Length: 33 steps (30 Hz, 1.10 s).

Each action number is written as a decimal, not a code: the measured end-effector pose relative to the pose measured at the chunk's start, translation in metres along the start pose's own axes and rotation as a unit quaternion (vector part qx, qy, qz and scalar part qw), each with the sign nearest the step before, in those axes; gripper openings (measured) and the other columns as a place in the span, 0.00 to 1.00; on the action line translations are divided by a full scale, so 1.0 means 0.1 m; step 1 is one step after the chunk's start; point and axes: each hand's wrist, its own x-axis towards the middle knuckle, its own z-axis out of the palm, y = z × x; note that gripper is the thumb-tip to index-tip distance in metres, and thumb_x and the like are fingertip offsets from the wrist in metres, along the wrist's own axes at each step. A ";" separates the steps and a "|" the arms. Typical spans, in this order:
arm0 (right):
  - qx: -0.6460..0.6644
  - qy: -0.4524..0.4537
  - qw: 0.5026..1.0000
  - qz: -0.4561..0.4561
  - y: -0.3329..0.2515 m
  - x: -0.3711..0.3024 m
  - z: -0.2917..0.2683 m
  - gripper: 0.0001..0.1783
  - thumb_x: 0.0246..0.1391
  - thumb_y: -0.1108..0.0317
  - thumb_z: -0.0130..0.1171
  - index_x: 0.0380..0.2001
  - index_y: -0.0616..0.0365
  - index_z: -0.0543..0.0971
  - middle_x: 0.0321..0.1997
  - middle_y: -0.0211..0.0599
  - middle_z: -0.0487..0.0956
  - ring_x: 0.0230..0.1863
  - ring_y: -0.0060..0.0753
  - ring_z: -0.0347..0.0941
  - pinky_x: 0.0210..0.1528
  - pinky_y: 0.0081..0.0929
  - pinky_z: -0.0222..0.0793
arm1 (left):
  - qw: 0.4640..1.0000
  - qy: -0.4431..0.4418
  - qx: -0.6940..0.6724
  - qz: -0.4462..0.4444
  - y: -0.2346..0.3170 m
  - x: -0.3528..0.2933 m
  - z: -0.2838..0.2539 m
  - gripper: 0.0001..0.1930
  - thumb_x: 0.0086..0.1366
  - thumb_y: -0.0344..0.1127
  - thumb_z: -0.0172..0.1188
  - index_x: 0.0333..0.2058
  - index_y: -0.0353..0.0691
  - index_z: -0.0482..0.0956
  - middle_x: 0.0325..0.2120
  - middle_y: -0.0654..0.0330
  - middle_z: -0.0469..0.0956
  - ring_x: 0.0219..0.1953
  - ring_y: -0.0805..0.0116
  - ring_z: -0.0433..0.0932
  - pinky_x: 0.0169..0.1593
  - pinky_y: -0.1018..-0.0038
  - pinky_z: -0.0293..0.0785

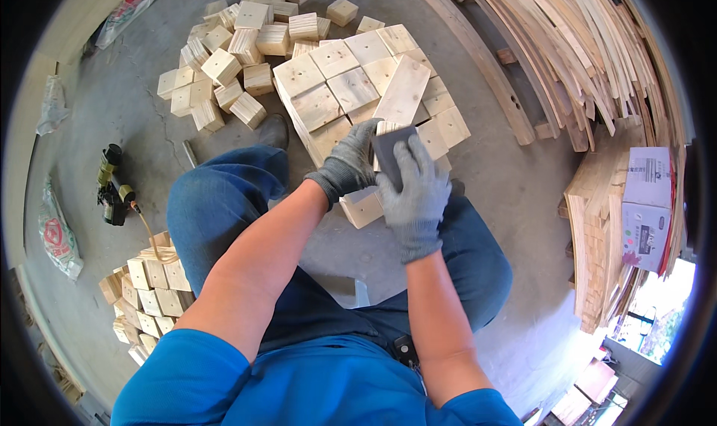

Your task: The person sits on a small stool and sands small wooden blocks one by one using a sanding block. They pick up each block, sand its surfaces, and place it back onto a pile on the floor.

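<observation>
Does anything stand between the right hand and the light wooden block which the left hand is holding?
Yes, a dark rectangular pad lies under the right hand, between it and the wooden block in the left hand. Only the block's far end shows beyond it.

Your left hand steadies a wood block; your right hand holds a dark pad against it. Block rows underneath, loose block pile beyond.

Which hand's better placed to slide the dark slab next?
Probably the right hand: it's already laid over the dark slab. The left hand seems occupied, holding the wooden block beneath.
</observation>
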 end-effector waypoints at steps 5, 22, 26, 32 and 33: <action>-0.040 -0.030 0.998 0.036 0.04 0.84 0.12 0.34 0.54 0.56 0.75 0.65 0.42 0.81 0.74 0.31 0.75 0.60 0.55 0.77 0.61 0.54 0.74 | 0.996 -0.010 0.088 -0.004 0.05 -0.01 0.01 0.63 0.46 0.46 0.90 0.76 0.38 0.58 0.68 0.49 0.70 0.71 0.56 0.70 0.75 0.63 0.66; -0.015 -0.016 1.000 0.011 0.05 -0.46 -0.12 0.35 0.52 0.57 0.75 0.66 0.43 0.81 0.75 0.38 0.73 0.64 0.58 0.72 0.66 0.58 0.67 | 0.998 -0.004 0.068 -0.005 0.23 0.03 -0.01 0.53 0.47 0.49 0.86 0.70 0.44 0.67 0.64 0.45 0.73 0.70 0.46 0.71 0.73 0.58 0.68; -0.014 -0.012 1.000 0.002 0.04 -0.38 -0.14 0.36 0.50 0.59 0.77 0.65 0.47 0.82 0.75 0.40 0.74 0.64 0.58 0.72 0.67 0.56 0.67 | 0.997 0.005 0.071 -0.003 0.17 0.01 -0.01 0.53 0.47 0.49 0.87 0.69 0.43 0.68 0.63 0.46 0.73 0.69 0.47 0.72 0.73 0.60 0.69; -0.028 -0.021 0.999 0.032 0.17 0.42 0.03 0.34 0.54 0.57 0.75 0.65 0.43 0.82 0.75 0.34 0.74 0.64 0.59 0.74 0.66 0.55 0.71 | 0.996 0.014 0.093 -0.009 0.18 -0.04 -0.01 0.56 0.46 0.46 0.89 0.71 0.41 0.65 0.63 0.49 0.73 0.67 0.53 0.74 0.72 0.63 0.70; -0.038 -0.013 0.999 0.030 0.20 0.58 0.07 0.32 0.54 0.56 0.74 0.64 0.43 0.82 0.75 0.33 0.75 0.62 0.59 0.75 0.64 0.55 0.72 | 0.996 0.011 0.086 -0.005 0.12 -0.02 0.02 0.58 0.46 0.46 0.89 0.72 0.40 0.64 0.63 0.50 0.73 0.66 0.57 0.74 0.71 0.64 0.70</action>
